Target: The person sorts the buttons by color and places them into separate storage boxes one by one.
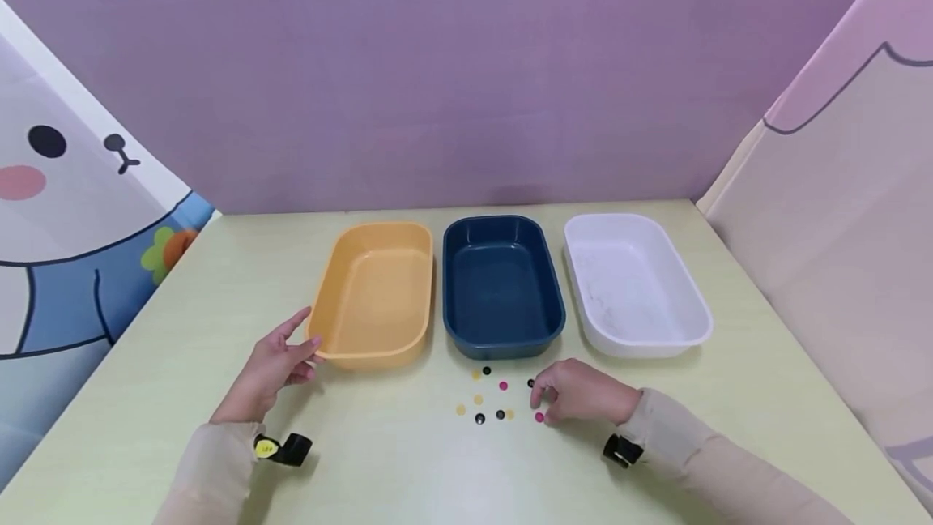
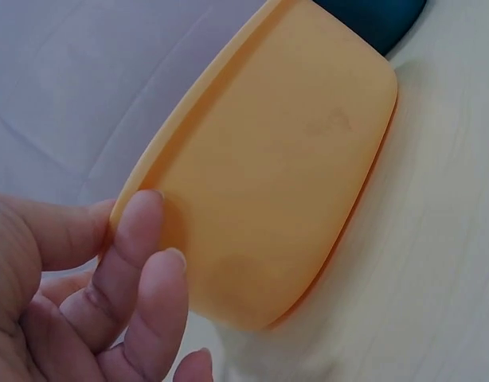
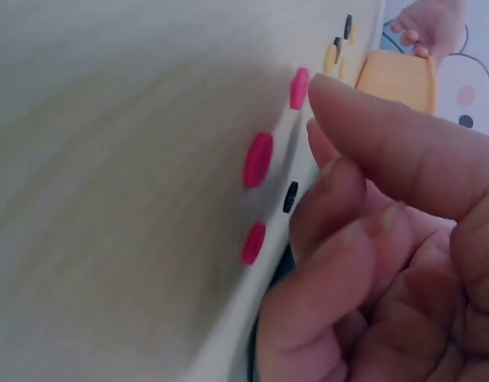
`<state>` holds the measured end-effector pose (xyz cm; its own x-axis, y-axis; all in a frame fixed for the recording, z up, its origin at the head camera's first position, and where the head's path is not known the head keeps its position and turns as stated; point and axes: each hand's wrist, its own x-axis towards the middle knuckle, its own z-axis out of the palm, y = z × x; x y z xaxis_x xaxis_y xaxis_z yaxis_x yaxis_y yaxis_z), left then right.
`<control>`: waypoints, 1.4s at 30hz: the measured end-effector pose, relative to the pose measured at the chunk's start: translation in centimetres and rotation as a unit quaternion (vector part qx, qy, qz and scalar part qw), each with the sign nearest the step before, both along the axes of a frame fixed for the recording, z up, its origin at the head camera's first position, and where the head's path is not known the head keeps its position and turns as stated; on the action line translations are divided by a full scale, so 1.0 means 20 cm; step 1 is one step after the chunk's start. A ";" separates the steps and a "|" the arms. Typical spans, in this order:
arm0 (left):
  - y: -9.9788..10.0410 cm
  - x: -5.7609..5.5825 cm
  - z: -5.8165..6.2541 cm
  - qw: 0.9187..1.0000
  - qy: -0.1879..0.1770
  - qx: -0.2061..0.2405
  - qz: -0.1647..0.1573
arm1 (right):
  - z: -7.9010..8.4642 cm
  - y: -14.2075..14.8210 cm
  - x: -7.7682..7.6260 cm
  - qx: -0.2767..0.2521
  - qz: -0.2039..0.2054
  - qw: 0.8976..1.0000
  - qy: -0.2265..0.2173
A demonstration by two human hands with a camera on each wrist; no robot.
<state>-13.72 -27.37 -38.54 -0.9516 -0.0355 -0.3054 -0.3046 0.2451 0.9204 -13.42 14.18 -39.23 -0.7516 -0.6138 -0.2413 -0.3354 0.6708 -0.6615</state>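
Note:
My left hand (image 1: 268, 369) holds the near-left rim of the orange tray (image 1: 372, 360), its thumb over the edge and fingers against the outer wall, as the left wrist view shows. My right hand (image 1: 583, 392) hovers low over the table beside small round buttons, fingers bent, with nothing visible between thumb and fingertips. Close to it lie a pink button (image 1: 539, 417) and a black button (image 1: 530, 383). In the right wrist view, a pink button (image 3: 299, 88) appears beside the thumb tip, and another pink button (image 3: 258, 160) lies lower. Yellow buttons (image 1: 478, 400) are scattered to the left.
A dark blue tray (image 1: 503, 348) stands in the middle of the row, and a white tray (image 1: 649, 347) to its right. The pale table (image 1: 408, 468) meets a purple backdrop (image 1: 452, 104) behind and printed cloth panels at both sides.

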 end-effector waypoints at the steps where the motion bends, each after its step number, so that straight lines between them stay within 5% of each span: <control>1: 0.00 0.00 0.00 1.000 0.000 0.003 -0.002 | 0.00 0.00 0.00 0.004 0.000 1.000 0.000; 31: 0.01 0.01 0.00 1.000 0.000 0.014 0.003 | -0.02 -0.01 -0.01 0.050 0.069 0.995 0.054; 42: 0.00 0.03 -0.01 1.000 -0.006 0.013 0.003 | 0.03 -0.02 -0.01 0.041 0.033 0.997 0.059</control>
